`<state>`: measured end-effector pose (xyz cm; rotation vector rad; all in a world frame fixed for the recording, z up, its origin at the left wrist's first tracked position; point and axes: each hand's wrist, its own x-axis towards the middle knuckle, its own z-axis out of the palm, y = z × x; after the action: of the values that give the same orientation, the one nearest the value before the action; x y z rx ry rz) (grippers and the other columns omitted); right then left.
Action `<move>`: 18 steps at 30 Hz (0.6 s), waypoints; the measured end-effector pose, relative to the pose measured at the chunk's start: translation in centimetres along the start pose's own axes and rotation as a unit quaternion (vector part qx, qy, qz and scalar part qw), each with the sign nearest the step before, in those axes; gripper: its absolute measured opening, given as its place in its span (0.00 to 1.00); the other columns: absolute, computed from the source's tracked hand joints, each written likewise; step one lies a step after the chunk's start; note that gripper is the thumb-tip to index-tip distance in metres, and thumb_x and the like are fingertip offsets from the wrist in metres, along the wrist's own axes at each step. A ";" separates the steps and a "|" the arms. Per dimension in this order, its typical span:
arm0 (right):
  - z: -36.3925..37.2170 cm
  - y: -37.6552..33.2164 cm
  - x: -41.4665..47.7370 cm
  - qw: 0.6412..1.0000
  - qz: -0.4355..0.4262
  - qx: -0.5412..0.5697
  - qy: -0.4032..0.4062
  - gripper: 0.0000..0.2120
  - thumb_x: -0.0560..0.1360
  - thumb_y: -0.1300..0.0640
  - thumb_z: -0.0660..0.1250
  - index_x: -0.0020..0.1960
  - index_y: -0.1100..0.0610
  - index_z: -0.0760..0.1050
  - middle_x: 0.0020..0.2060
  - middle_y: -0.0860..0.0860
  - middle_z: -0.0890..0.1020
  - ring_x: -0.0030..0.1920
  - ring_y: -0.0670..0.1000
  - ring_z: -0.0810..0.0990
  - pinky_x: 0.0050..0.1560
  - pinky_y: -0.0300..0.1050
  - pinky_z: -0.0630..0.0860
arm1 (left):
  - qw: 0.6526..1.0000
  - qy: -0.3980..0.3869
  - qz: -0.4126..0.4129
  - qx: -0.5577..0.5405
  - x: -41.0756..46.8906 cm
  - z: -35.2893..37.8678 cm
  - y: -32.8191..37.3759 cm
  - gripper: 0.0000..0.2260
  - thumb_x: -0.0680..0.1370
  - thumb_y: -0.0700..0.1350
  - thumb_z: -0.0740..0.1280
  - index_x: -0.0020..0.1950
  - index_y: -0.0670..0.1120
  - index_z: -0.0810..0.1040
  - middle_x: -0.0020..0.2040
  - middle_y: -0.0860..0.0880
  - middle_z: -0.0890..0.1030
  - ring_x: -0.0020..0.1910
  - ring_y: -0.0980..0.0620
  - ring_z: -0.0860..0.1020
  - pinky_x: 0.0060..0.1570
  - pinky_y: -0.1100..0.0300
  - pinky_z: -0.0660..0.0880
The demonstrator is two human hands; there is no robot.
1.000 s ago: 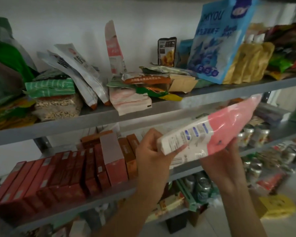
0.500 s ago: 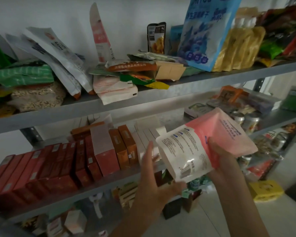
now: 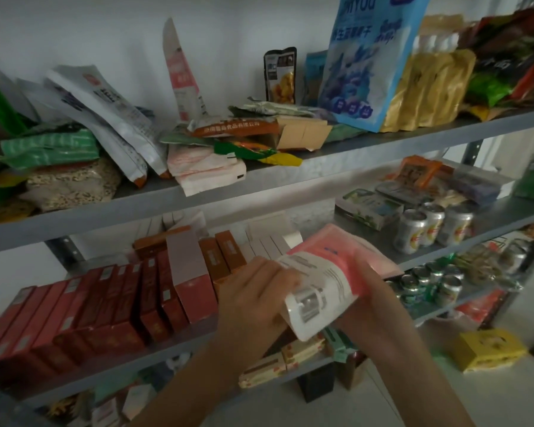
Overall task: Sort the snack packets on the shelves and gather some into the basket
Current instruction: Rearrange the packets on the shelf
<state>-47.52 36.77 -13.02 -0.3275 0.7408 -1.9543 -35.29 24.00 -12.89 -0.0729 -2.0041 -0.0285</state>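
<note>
- Both hands have brought the pink and white packet [image 3: 336, 272] lower than half a second ago, and the left hand [image 3: 253, 303], then spread flat beneath it, now closes over its white end.
- Left fingers [image 3: 278, 272] are curled over the packet's left edge and grip it; motion blur softens them.
- Right hand [image 3: 372, 306] holds the packet's right side from below, its fingers wrapped behind the packet and mostly hidden.
- The packet sits tilted between the two hands, white end toward the viewer, pink end pointing up and away, in front of the middle shelf [image 3: 506, 211].
- Left of the fingers, on that shelf, a row of red boxes [image 3: 90, 306] stands on end, with orange boxes [image 3: 225, 254] just beside the left fingers.
- Right of and above the fingers, silver cans [image 3: 432, 226] stand together on the same shelf.
- Just right of the right hand, on the shelf below, green cans [image 3: 429, 282] stand in a cluster.
- Well above the fingers, the top shelf [image 3: 321, 167] holds a loose heap of packets, among them a tall blue bag [image 3: 370, 57] standing upright with gold pouches [image 3: 429, 87] touching its right side.
- Below and right of the fingers, a yellow box [image 3: 490, 349] lies on the floor.
</note>
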 end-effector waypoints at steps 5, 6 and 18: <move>-0.9 1.9 0.4 0.997 -0.019 0.068 0.001 0.57 0.53 0.40 0.82 0.75 0.50 0.59 0.69 0.58 0.71 0.68 0.58 0.71 0.63 0.59 0.72 | 0.908 0.083 -0.364 -0.188 2.9 -1.6 1.7 0.11 0.66 0.39 0.78 0.37 0.50 0.78 0.36 0.59 0.82 0.38 0.62 0.81 0.35 0.69 0.75; -1.0 1.8 0.5 0.996 -0.024 0.089 0.011 0.59 0.51 0.41 0.83 0.76 0.50 0.58 0.69 0.58 0.71 0.68 0.58 0.71 0.64 0.59 0.71 | 0.837 0.104 -0.469 -0.263 3.5 -1.6 2.4 0.13 0.65 0.34 0.78 0.38 0.50 0.80 0.37 0.57 0.84 0.39 0.59 0.82 0.35 0.64 0.78; 3.4 -2.6 -1.3 0.947 -0.264 -0.107 0.145 0.16 0.68 0.57 0.69 0.56 0.56 0.76 0.47 0.53 0.85 0.47 0.56 0.84 0.39 0.49 0.82 | 0.657 -0.101 -0.548 -0.508 2.7 -0.6 2.8 0.30 0.60 0.49 0.78 0.61 0.49 0.75 0.53 0.48 0.84 0.50 0.49 0.83 0.42 0.57 0.81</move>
<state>-47.00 37.60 -8.67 -0.4041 1.1524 -2.4664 -35.72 26.83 -10.20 0.4537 -1.6860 -1.9847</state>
